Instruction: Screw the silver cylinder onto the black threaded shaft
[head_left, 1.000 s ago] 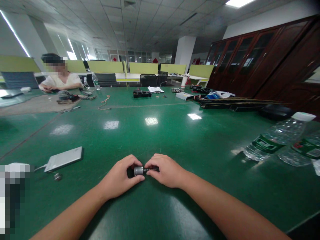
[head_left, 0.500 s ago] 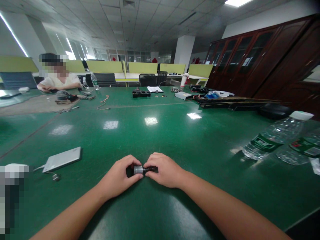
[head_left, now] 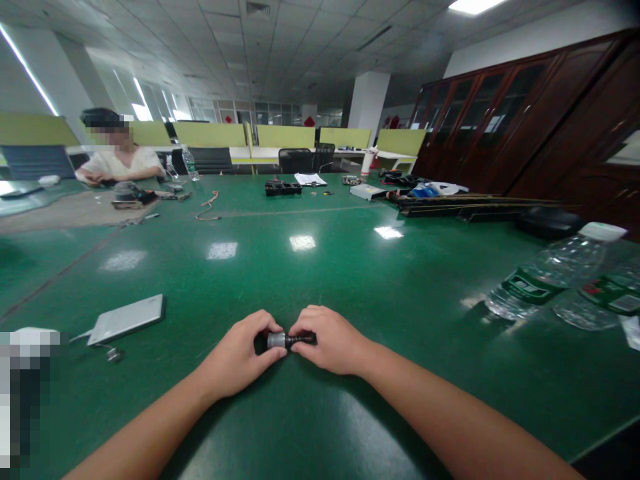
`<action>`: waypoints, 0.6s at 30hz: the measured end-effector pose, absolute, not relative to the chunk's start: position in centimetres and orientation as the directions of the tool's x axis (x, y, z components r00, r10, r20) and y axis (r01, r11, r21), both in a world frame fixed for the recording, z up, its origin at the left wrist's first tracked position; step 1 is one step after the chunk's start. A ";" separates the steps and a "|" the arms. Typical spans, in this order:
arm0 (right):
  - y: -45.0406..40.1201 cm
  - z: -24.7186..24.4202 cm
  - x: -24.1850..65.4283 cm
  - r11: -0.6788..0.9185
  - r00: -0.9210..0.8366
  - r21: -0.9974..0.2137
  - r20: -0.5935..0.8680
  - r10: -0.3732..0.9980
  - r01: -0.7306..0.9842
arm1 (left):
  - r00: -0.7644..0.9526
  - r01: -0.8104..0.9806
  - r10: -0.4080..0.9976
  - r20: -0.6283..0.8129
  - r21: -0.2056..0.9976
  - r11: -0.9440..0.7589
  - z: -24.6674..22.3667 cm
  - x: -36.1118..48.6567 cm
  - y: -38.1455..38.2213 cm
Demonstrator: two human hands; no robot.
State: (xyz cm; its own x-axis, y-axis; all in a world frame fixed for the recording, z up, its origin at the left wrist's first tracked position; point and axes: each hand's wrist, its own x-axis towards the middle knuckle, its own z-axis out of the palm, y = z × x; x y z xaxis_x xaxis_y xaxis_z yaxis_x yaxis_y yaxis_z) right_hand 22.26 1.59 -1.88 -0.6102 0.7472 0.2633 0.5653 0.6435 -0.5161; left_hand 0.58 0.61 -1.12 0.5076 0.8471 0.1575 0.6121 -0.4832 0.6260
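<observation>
Close in front of me, both hands hold a small part just over the green table [head_left: 320, 280]. Its left end is a silver metal cylinder [head_left: 277, 340], and from it a dark, ridged shaft [head_left: 299, 339] runs to the right. The thumb and fingers of my left hand [head_left: 237, 353] are closed around the cylinder. My right hand [head_left: 333, 341] pinches the dark shaft, its fingertips close beside those of the left. The fingers hide the far ends of the part, and its exact kind cannot be made out.
To the left lies a flat silver box [head_left: 127, 319] with a cable. Water bottles [head_left: 535, 287] stand at the right. Farther back are a black tray [head_left: 283, 188], papers [head_left: 310, 179], a cord [head_left: 207, 207] and dark metal rails [head_left: 450, 205]. A person [head_left: 120, 160] sits across the table.
Both hands stay in the same place with the same grip on the part. The seated person's head has shifted slightly.
</observation>
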 end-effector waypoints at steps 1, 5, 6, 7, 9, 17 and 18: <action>1.6 -1.9 22.3 0.644 -0.610 -0.515 0.264 0.747 0.566 | 0.507 0.613 0.848 0.157 0.626 -0.482 -1.1 0.5 0.6; 1.7 -2.1 22.5 0.646 -0.611 -0.514 0.266 0.745 0.564 | 0.501 0.617 0.851 0.159 0.624 -0.480 -1.2 0.5 0.6; 1.8 -2.1 22.5 0.647 -0.611 -0.514 0.267 0.745 0.564 | 0.501 0.617 0.851 0.158 0.624 -0.479 -1.2 0.5 0.6; 1.8 -2.2 22.6 0.648 -0.612 -0.513 0.269 0.744 0.563 | 0.502 0.618 0.851 0.157 0.623 -0.480 -1.2 0.4 0.6; 1.8 -2.2 22.6 0.652 -0.614 -0.510 0.270 0.741 0.562 | 0.504 0.617 0.849 0.158 0.622 -0.482 -1.2 0.4 0.6; 1.8 -1.8 22.8 0.643 -0.615 -0.503 0.250 0.748 0.578 | 0.509 0.621 0.845 0.163 0.611 -0.492 -1.0 0.4 0.5; 1.8 -1.7 22.9 0.643 -0.617 -0.501 0.247 0.747 0.579 | 0.510 0.620 0.845 0.163 0.611 -0.492 -1.0 0.4 0.5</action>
